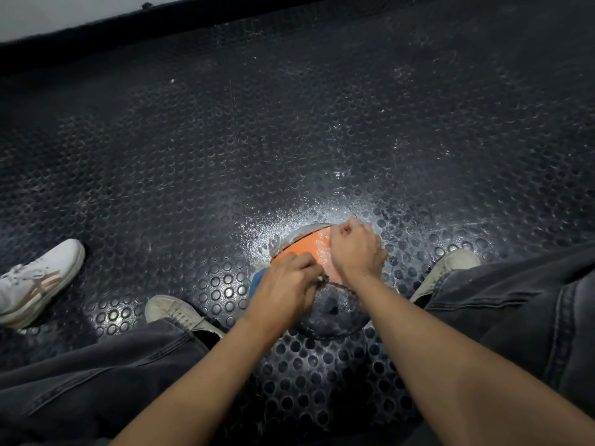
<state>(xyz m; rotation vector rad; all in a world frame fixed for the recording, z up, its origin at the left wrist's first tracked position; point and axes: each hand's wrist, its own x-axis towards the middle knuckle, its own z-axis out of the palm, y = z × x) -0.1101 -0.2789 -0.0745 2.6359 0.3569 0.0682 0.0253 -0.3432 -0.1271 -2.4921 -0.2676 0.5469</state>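
Note:
A ball (306, 247) with orange, blue and dark grey panels and black seams sits on the studded black floor between my feet. My left hand (286, 284) lies on its left side, fingers curled and pinching something small and dark at the ball's top; what it is cannot be made out. A blue patch shows under that hand. My right hand (357, 249) is curled into a fist on the upper right of the ball, and I cannot tell whether it holds anything. White dust or droplets speckle the ball and the floor around it.
The black rubber floor (289, 123) with round studs stretches ahead to a dark skirting and pale wall (64, 14). My two pale shoes (180, 313) (447, 268) flank the ball. Another person's white sneaker (35, 281) stands at the left edge.

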